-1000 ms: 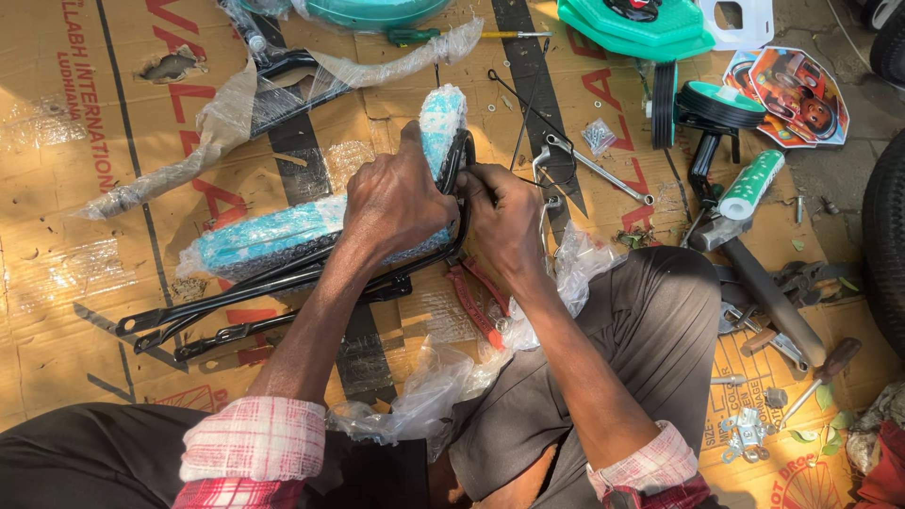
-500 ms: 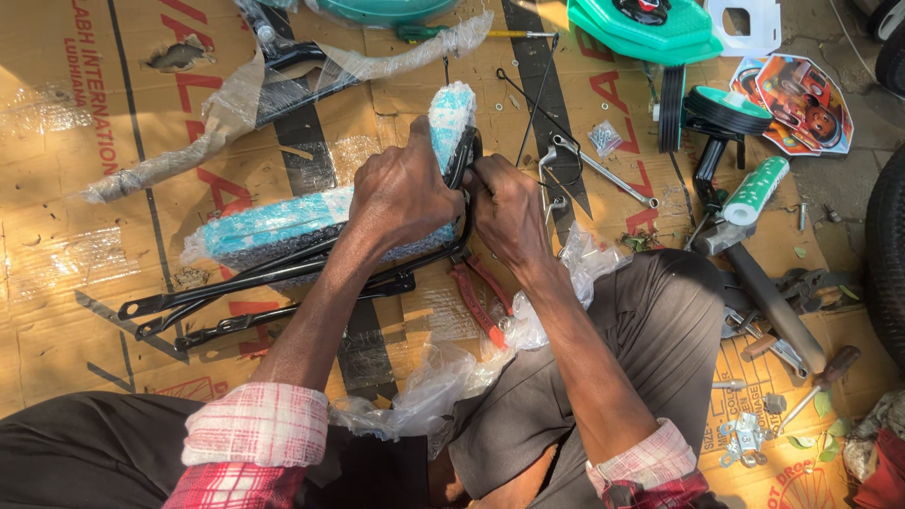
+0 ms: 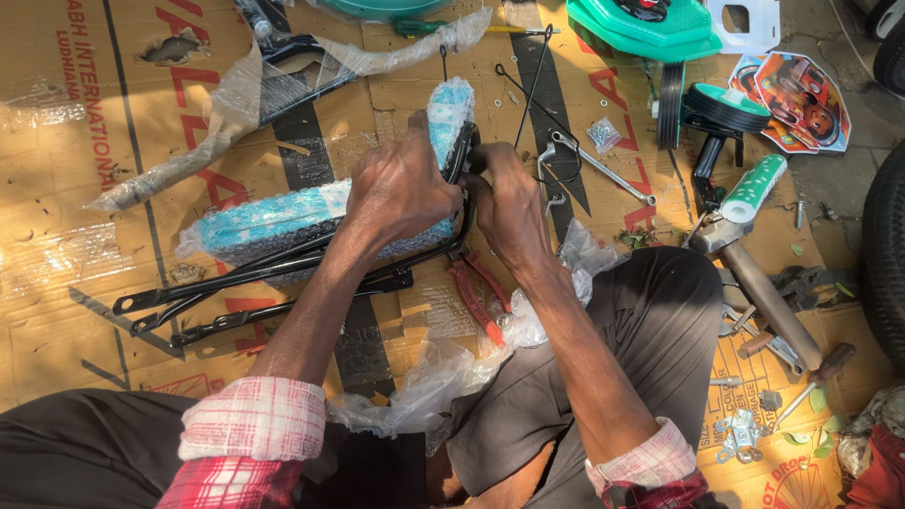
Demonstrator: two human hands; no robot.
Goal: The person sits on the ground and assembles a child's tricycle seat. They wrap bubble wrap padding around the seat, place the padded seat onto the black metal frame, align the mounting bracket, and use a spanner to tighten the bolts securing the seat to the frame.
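Both hands clamp 1 black bicycle frame: left hand on its blue wrapping, right hand beside it. Red pliers lie on cardboard below.

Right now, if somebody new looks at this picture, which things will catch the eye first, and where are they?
At the centre, the left hand and right hand grip a black bicycle frame partly wrapped in turquoise bubble wrap, lying on flattened cardboard. Red-handled pliers lie just below the hands. To the right are a hammer, a spanner and scattered small parts.
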